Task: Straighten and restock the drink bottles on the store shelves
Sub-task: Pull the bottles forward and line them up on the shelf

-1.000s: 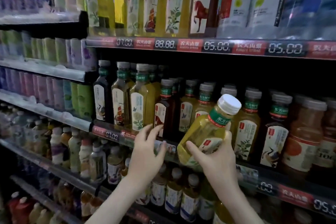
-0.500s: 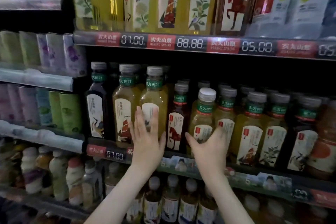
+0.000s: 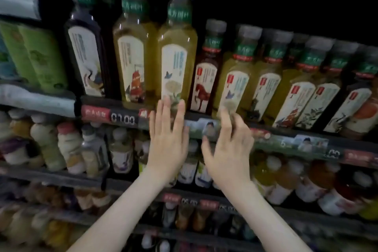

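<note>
Left hand: the left hand (image 3: 167, 145) was flat and wide, fingers (image 3: 166, 106) straight and spread, holding nothing. Its tips lay against the foot of the tall yellow bottle (image 3: 176, 51).

Right hand: the right hand (image 3: 227, 153) was loosely spread and gripped nothing. Its blurred fingertips (image 3: 224, 111) reached the lower label of the small yellow bottle (image 3: 235, 80); whether they pressed it could not be told.

Small yellow bottle: it stood upright in the front row at the front edge of the middle shelf (image 3: 286, 142). The horse-label bottle (image 3: 206, 75) was close on its left and another yellow bottle (image 3: 266, 86) close on its right.

Tall yellow bottle: it stood upright at the same front edge, just left of the horse-label bottle and beside the ship-label bottle (image 3: 133, 51).

Change, right hand: a second before, this hand had held the small yellow bottle tilted in the air in front of the shelf. Half a second before, it was still cupped round the bottle in the row; now the fingers had slid down to its base.

Change, left hand: it had dropped from the tall bottle's label to its foot.

Change, view: the camera had come closer and lower, so the upper shelf was gone from sight.

Elsewhere: a dark bottle (image 3: 88, 51) stood left of the ship-label bottle, and a price tag (image 3: 122, 120) read 07.00 on the shelf edge. Green cans (image 3: 38, 55) stood further left, and pale bottles (image 3: 69, 149) filled the lower shelf.
</note>
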Tool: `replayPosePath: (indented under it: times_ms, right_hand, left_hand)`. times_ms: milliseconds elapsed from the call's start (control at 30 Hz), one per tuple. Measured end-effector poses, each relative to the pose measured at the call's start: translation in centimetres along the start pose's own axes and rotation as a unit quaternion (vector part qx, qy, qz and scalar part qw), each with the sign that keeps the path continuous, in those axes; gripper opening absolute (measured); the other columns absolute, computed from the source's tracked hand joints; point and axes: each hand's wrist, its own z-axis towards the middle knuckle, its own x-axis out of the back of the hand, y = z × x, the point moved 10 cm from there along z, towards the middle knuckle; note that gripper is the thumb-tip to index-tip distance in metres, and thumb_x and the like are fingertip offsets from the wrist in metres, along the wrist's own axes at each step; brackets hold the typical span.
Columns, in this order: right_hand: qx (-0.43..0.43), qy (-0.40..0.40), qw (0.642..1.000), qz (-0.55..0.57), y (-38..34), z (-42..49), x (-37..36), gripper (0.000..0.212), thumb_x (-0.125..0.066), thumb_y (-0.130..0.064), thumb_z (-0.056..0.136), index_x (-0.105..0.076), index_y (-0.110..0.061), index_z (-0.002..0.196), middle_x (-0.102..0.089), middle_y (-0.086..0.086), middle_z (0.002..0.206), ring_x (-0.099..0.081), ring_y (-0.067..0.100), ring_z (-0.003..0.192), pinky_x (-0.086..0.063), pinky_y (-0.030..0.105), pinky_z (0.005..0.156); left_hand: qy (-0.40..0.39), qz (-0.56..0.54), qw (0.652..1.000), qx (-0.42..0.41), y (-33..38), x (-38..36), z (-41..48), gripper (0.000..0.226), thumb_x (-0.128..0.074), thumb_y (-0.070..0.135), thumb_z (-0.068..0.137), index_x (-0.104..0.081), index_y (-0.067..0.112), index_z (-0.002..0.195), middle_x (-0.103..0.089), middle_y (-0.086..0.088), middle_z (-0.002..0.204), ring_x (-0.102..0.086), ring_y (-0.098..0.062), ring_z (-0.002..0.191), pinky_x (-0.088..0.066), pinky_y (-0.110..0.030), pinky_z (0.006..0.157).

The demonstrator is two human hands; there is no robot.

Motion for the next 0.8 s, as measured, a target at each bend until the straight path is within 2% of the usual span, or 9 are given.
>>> replayPosePath:
  times_ms: [100,167,233,333,433,533,633,733,800]
  right_hand:
    - [0.058,-0.092,0.992,0.062,-1.3,-7.1,-3.2,0.066,-0.068,-0.024,0.084,-0.033,-0.01,0.138,-0.039,0.016,0.13,-0.043,0.032,0.116,-0.042,0.043,0.093]
    - [0.055,-0.199,0.974,0.098,-1.0,-12.4,-6.5,0.061,-0.068,-0.02,0.084,-0.036,-0.01,0.135,-0.046,0.016,0.128,-0.048,0.031,0.115,-0.046,0.042,0.092]
    - [0.039,-0.325,0.937,0.12,-0.5,-18.0,-9.8,0.059,-0.068,-0.018,0.084,-0.04,-0.009,0.135,-0.053,0.014,0.125,-0.054,0.031,0.112,-0.051,0.039,0.09]
    - [0.007,-0.535,0.838,0.108,0.8,-26.9,-13.9,0.053,-0.053,-0.025,0.095,-0.033,-0.014,0.144,-0.044,0.004,0.138,-0.049,0.021,0.124,-0.045,0.027,0.096]
    - [-0.042,-0.679,0.725,0.11,2.8,-36.8,-16.9,0.048,-0.045,-0.024,0.099,-0.03,-0.021,0.145,-0.04,0.0,0.142,-0.046,0.018,0.127,-0.038,0.025,0.097]
    - [-0.036,-0.764,0.636,0.1,4.0,-46.9,-20.1,0.047,-0.046,-0.018,0.096,-0.034,-0.021,0.141,-0.047,0.003,0.132,-0.052,0.018,0.116,-0.038,0.024,0.088]
    - [0.01,-0.815,0.574,0.082,4.8,-57.1,-23.2,0.05,-0.044,-0.017,0.097,-0.028,-0.021,0.144,-0.042,0.002,0.138,-0.047,0.016,0.124,-0.034,0.021,0.095]
    - [0.037,-0.829,0.551,0.088,4.8,-67.1,-27.2,0.048,-0.042,-0.017,0.098,-0.029,-0.014,0.144,-0.039,0.007,0.143,-0.041,0.02,0.13,-0.031,0.025,0.103]
    - [0.042,-0.823,0.56,0.089,4.4,-73.3,-29.9,0.052,-0.043,-0.018,0.097,-0.026,-0.014,0.147,-0.035,0.008,0.146,-0.036,0.022,0.133,-0.028,0.026,0.107]
  left_hand:
    - [-0.056,-0.032,0.998,-0.006,-0.5,-1.2,-7.0,0.052,-0.043,0.017,0.097,-0.028,0.006,0.146,-0.023,-0.021,0.151,-0.022,-0.035,0.141,-0.019,-0.046,0.114]
    - [-0.11,-0.034,0.993,0.01,-1.6,-2.3,-12.9,0.045,-0.036,0.022,0.099,-0.032,0.008,0.142,-0.031,-0.017,0.144,-0.034,-0.034,0.13,-0.026,-0.041,0.106]
    - [-0.166,-0.021,0.984,0.052,-3.3,-3.3,-19.0,0.041,-0.031,0.025,0.099,-0.037,0.009,0.136,-0.04,-0.016,0.135,-0.042,-0.032,0.118,-0.031,-0.038,0.097]
    - [-0.25,0.008,0.96,0.123,-6.4,-4.5,-28.1,0.039,-0.036,0.022,0.093,-0.044,0.006,0.128,-0.054,-0.015,0.125,-0.051,-0.03,0.109,-0.036,-0.037,0.093]
    - [-0.327,0.041,0.923,0.198,-9.7,-5.2,-37.3,0.044,-0.044,0.022,0.077,-0.048,0.011,0.119,-0.05,-0.007,0.12,-0.05,-0.027,0.098,-0.045,-0.035,0.079]
    - [-0.359,0.084,0.877,0.308,-14.7,-5.5,-46.7,0.039,-0.039,0.02,0.075,-0.052,0.012,0.111,-0.05,-0.007,0.113,-0.055,-0.032,0.083,-0.048,-0.035,0.07]
    - [-0.356,0.107,0.828,0.419,-17.1,-6.3,-56.8,0.029,-0.047,0.011,0.077,-0.06,0.009,0.103,-0.06,-0.012,0.102,-0.058,-0.034,0.076,-0.049,-0.034,0.068]
    - [-0.369,0.083,0.793,0.478,-15.7,-9.8,-66.7,0.033,-0.069,-0.007,0.067,-0.065,0.005,0.097,-0.065,-0.015,0.098,-0.063,-0.034,0.07,-0.052,-0.032,0.06]
    - [-0.378,0.05,0.772,0.509,-13.6,-12.2,-73.1,0.027,-0.062,0.004,0.074,-0.064,0.008,0.101,-0.064,-0.012,0.1,-0.064,-0.033,0.07,-0.054,-0.033,0.058]
